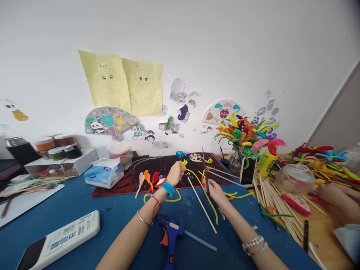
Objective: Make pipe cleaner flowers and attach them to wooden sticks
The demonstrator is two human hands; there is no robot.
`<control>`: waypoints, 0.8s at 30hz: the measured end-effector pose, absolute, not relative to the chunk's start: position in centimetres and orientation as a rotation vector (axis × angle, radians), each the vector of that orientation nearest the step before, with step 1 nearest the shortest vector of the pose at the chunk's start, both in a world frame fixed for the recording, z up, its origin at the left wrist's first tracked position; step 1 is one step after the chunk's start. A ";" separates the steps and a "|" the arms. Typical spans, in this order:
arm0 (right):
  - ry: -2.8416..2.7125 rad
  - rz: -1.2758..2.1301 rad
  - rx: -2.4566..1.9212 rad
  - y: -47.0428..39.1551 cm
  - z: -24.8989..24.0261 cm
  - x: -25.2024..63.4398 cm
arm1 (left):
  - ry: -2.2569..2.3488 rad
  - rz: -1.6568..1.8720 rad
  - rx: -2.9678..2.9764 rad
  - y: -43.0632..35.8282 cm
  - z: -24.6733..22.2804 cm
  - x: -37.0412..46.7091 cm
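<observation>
My left hand [176, 174] is closed round a folded piece of yellow pipe cleaner [183, 164], whose tip sticks out past the fingers. A long, thin dark tool [205, 168] stands nearly upright in my closed right hand [214, 190]; its exact kind does not show. Between the hands lie a wooden stick [202, 205] and a long yellow pipe cleaner [207, 197]. Left of my left wrist are pink, orange and red pipe-cleaner shapes [147, 180]. Nearer to me, a blue glue gun [172, 240] rests on the blue table with a glue stick in its back.
At left are a white phone-like device [64, 240] and a tissue pack [104, 173]. A vase of pipe-cleaner flowers [239, 131], a yellow bottle [266, 164] and many wooden sticks [271, 198] stand or lie at right. Another person's hand [337, 198] is at the far right.
</observation>
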State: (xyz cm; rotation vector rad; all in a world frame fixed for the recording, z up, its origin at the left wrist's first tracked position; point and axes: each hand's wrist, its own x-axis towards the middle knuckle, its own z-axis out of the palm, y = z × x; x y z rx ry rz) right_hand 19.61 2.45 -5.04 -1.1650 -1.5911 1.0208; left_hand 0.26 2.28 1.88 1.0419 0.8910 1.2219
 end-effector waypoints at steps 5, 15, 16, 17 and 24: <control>-1.542 0.755 -1.434 5.0 -6.6 22.4 | 0.933 1.068 1.287 1.6 3.6 0.2; -1.590 0.463 -1.048 2.3 -3.7 20.9 | 1.161 0.785 1.846 -0.3 5.3 0.4; -1.597 0.481 -0.974 1.6 -3.3 20.5 | 1.184 0.755 1.923 -0.4 5.3 0.5; -1.599 0.507 -0.918 1.0 -3.0 20.1 | 1.202 0.723 2.005 -0.5 5.2 0.6; -1.633 0.528 -0.781 -0.9 -2.5 18.8 | 1.320 0.496 2.492 -0.8 4.5 1.8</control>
